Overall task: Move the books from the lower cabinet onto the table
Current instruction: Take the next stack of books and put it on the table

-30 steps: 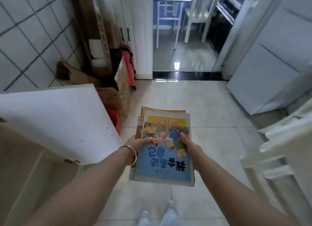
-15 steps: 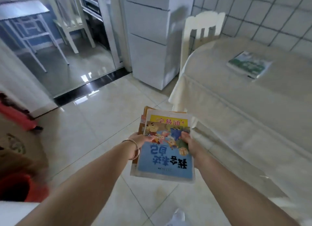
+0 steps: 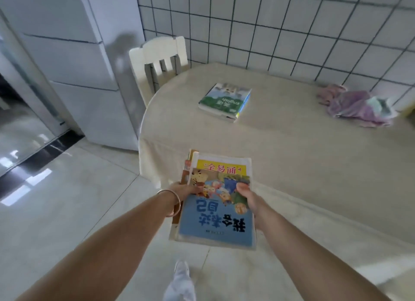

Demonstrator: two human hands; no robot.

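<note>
I hold a stack of books [image 3: 215, 220] flat in front of me with both hands; the top one has a blue cartoon cover, and a yellow one shows beneath it. My left hand [image 3: 185, 189] grips the stack's left edge and my right hand [image 3: 246, 194] grips its right edge, thumbs on top. The stack hangs over the near left edge of a round table [image 3: 303, 157] draped in a cream cloth. A green-covered book [image 3: 225, 101] lies on the table's far side. The lower cabinet is out of view.
A white chair [image 3: 159, 60] stands behind the table beside a white fridge [image 3: 74, 60]. A crumpled pink and purple cloth [image 3: 357, 105] lies at the table's far right, against the tiled wall [image 3: 280, 24]. A glossy tiled floor [image 3: 67, 199] lies to the left.
My view has swung right, from the cabinet door and cardboard boxes to the table, and has come nearer it. The stack stays held the same way in both hands.
</note>
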